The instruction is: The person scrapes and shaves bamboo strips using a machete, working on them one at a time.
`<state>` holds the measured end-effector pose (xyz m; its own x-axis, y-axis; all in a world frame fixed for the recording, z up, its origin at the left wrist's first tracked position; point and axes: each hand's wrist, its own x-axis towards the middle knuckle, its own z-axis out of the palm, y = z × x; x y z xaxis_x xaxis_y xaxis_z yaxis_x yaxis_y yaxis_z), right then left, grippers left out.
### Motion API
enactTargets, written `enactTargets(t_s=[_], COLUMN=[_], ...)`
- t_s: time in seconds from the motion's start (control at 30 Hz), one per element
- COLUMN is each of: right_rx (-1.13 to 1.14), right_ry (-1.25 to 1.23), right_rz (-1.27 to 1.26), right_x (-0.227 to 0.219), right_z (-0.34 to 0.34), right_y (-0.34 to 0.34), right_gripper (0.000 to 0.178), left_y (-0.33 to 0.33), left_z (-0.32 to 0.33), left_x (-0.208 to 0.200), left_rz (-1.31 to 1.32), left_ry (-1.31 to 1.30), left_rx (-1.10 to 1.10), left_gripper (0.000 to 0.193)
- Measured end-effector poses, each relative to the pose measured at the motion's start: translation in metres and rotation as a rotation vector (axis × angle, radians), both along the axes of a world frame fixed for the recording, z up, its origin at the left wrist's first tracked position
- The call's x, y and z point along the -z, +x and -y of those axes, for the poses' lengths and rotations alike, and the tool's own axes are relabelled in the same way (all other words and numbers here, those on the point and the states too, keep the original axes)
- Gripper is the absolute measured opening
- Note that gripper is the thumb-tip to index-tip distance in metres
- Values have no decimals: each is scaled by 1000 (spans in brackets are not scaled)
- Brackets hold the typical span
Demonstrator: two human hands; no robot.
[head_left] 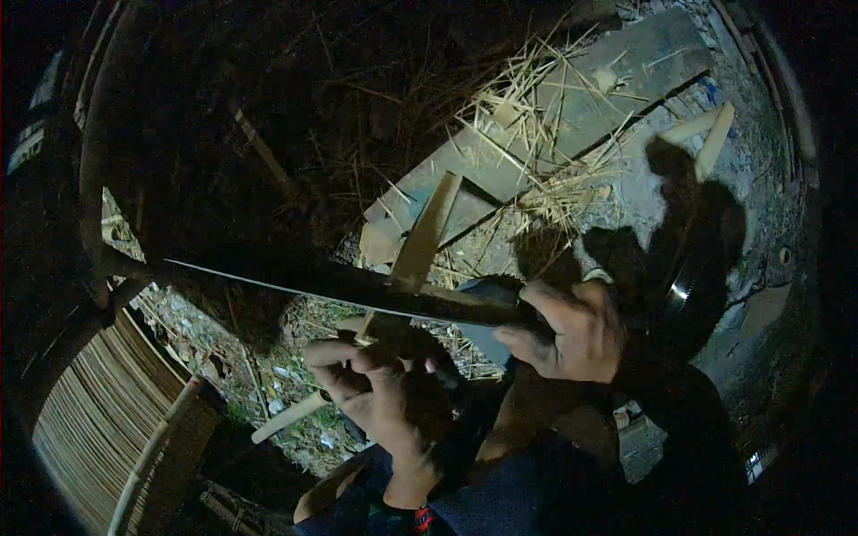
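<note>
Across the middle of the head view, I see a long blade point(357, 298) lying over a pale strip point(424, 241). Right hand point(576, 335) wrapped round the blade's right end; handle hidden. Left hand point(380, 389) in a narrow pinch on the strip's lower end, just below the bright edge. Beyond: grey board point(666, 49), littered with straw-like slivers point(527, 116). I'd judge the work wants light, steady pressure, strip held firm, left fingertips well clear of that edge.
</note>
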<state>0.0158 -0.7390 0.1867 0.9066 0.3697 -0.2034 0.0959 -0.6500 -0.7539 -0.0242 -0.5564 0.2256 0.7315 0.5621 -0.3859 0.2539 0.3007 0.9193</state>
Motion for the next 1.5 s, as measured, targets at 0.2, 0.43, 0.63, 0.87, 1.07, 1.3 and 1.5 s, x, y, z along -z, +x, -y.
enactTargets(t_s=[0.2,0.43,0.63,0.87,1.07,1.3,1.5], right_rx=[-99,-56,-8,-83,54,128,40], right_ry=[-156,-153,105,-43,-264,-215,-24], right_rz=[-313,-244,61,172,-56,-83,-58], right_x=[5,40,50,77,111,82,-4], right_z=[0,9,11,22,57,58,16], right_y=[21,14,4,4,-6,-9,-6], right_gripper=[47,46,36,38,39,35,45], left_y=[2,-7,4,3,7,19,-1], left_z=[5,-8,-2,-10,-6,-7,-27], left_x=[-1,14,4,-15,1,-32,-24], left_rz=[-173,-82,-96,-159,-54,-183,-55], left_ry=[312,243,287,231,71,441,885], left_rx=[8,-17,-38,-152,-21,56,244], left_gripper=[24,25,29,26,26,15,13])
